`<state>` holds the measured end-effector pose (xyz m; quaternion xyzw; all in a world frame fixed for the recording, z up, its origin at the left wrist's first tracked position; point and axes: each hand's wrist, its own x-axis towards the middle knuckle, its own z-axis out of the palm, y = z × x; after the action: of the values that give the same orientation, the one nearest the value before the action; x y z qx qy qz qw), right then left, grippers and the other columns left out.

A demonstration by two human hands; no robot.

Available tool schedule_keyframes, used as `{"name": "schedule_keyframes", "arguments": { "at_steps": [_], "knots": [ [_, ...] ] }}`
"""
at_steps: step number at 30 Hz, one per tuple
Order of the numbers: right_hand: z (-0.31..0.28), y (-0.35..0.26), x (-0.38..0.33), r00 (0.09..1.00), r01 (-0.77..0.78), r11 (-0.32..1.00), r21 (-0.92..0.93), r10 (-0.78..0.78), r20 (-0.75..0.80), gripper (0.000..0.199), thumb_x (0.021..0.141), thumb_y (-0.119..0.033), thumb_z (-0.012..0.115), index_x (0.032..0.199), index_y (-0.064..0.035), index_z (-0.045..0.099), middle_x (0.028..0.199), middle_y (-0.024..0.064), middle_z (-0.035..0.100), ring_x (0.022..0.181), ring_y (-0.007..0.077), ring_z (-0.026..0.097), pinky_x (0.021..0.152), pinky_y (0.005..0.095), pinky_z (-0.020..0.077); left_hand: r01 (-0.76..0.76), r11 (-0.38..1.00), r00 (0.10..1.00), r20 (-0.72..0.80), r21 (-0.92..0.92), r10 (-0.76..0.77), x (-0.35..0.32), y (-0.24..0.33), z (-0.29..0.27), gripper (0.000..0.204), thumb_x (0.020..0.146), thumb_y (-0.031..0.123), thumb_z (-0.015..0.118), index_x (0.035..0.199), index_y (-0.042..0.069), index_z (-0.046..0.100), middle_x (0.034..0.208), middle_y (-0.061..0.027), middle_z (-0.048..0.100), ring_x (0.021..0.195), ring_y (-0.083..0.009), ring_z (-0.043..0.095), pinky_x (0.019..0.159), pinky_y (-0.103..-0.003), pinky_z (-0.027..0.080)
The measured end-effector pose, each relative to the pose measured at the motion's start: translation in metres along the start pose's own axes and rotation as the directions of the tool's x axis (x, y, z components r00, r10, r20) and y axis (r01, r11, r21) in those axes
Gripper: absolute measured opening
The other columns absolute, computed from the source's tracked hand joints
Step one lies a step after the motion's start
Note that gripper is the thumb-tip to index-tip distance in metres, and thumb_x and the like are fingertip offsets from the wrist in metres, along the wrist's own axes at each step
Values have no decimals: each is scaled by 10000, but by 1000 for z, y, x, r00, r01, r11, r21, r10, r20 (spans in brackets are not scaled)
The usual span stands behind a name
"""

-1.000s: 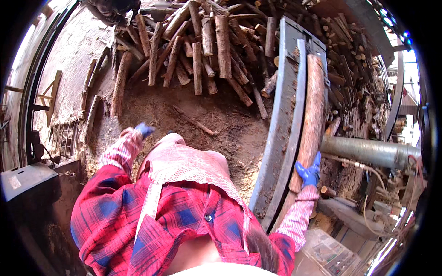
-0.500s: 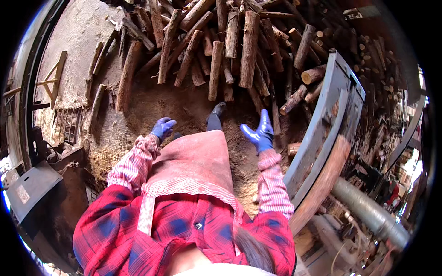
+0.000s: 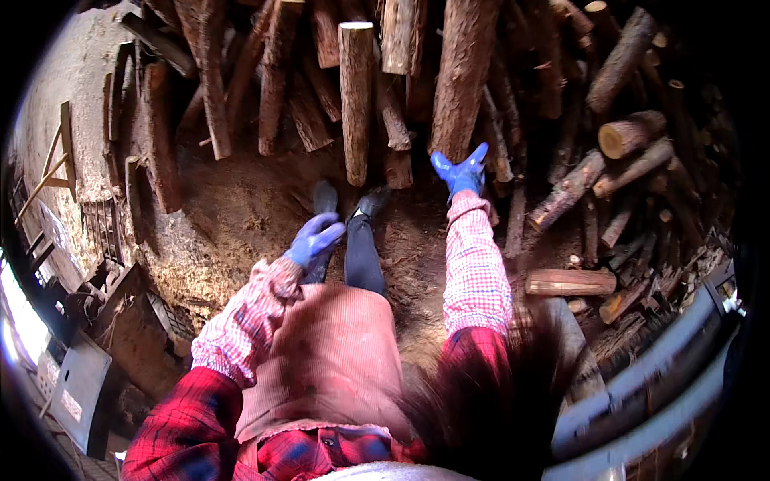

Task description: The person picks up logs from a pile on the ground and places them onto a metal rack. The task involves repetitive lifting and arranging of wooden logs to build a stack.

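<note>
Bark-covered and thick, the reddish-brown log [image 3: 465,72] lies lengthwise in the heap of cut logs [image 3: 561,112], its near end pointing at the person. Just below that end, the right hand [image 3: 460,171] in a blue glove is stretched out with fingers spread, its fingertips at or just short of the bark; contact cannot be told. A pale-ended, thinner log [image 3: 355,96] lies to the left of it. Lower, over the sawdust-strewn ground [image 3: 241,208], the left hand [image 3: 314,237], also blue-gloved, hangs loosely curled, holding nothing, well apart from the pile, beside the dark trouser leg [image 3: 362,256].
</note>
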<state>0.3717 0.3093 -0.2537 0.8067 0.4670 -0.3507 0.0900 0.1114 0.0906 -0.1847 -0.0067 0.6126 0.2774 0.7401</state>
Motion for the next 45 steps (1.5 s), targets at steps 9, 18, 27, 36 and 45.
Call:
{"name": "schedule_keyframes", "arguments": {
  "at_steps": [9,18,27,36,45],
  "knots": [
    [88,34,144,934,301,568,766,-339,-115,1037,550,-241,922,1381,-12,345,1332,150,483,1182,260,497,1019,375,411,-254,803,834,-299,539,464,262,78,121,939,673,591,759,1276,-71,475,1204,-256,577,1121,-351,568,947,-397,454],
    [81,-10,37,994,104,985,139,-100,-37,875,607,-356,876,1288,-6,454,1167,142,598,1006,255,598,880,382,501,-541,771,839,285,337,464,287,131,101,713,732,292,780,1300,-16,479,1220,-171,570,1089,-233,576,904,-348,472],
    [3,-69,-114,791,-488,-112,866,-476,385,834,858,-706,407,1414,-86,382,1249,144,573,1129,300,544,987,457,423,409,853,859,453,-323,-240,-29,180,47,699,763,361,715,1317,8,474,1158,-122,634,1037,-208,624,938,-369,486],
    [-86,-95,-347,677,-550,-231,803,-686,267,800,793,-540,621,1366,-20,416,1310,144,523,1167,284,512,1029,417,388,-120,976,913,405,182,37,-238,83,-3,841,765,467,720,1377,-8,393,1275,-92,541,1169,-204,512,1012,-359,398],
    [-259,-4,-530,783,429,227,874,-575,-236,1100,612,-396,866,1419,50,267,1393,183,409,1296,275,383,1084,396,308,-299,934,695,627,-194,352,-362,168,114,688,888,424,576,1402,23,356,1370,-115,473,1242,-282,473,1064,-427,364]
  ]
}}
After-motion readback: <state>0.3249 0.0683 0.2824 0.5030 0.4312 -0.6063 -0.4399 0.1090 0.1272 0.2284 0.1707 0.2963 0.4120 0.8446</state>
